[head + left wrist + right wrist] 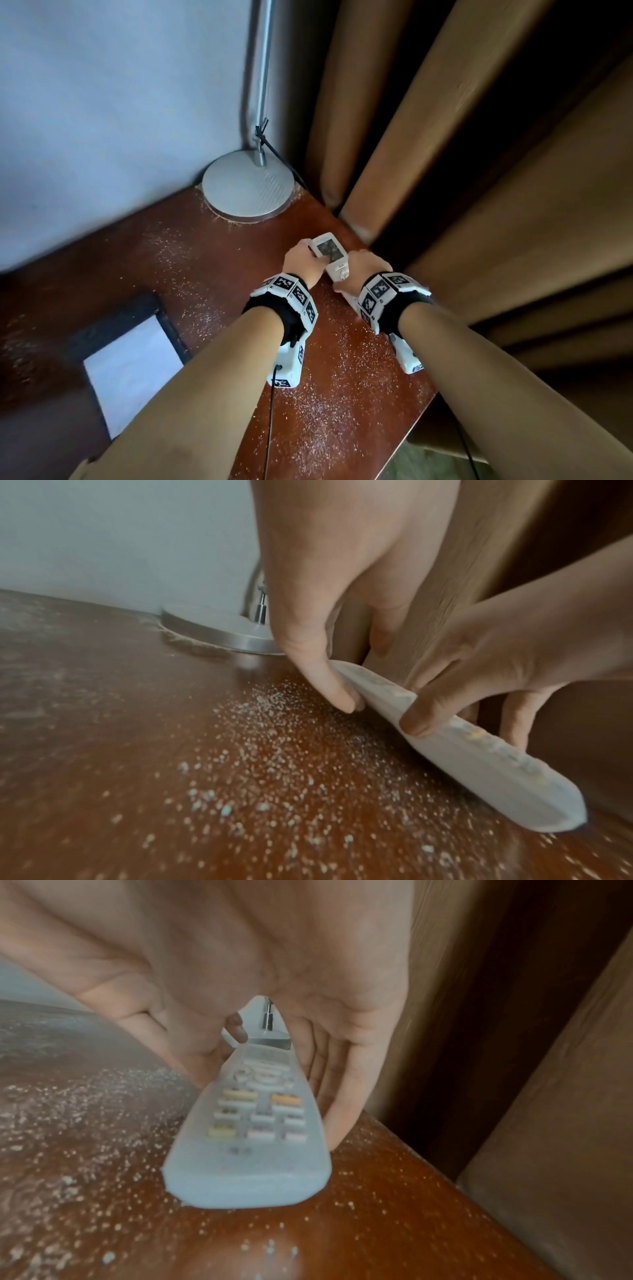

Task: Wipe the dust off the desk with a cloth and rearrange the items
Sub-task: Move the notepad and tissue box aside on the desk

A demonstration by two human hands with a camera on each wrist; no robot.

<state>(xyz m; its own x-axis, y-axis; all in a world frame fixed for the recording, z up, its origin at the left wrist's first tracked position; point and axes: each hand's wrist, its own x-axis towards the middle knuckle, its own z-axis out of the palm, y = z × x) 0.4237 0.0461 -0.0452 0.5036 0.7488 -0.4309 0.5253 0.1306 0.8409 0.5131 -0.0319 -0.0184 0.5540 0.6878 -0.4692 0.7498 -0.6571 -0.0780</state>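
A white remote control [329,255] is lying near the desk [212,260] edge at about 3 o'clock, just beside the brown curtain [445,144]. The left hand [301,262] is pinching its screen end, thumb [322,680] curled against one side. The right hand [364,270] is gripping its middle, fingers [346,1096] curled along the far side. White dust specks [281,767] are lying scattered on the wood. A round lamp base [247,185] is standing at 12 o'clock; a dark-framed white pad [133,366] is lying at 8 o'clock.
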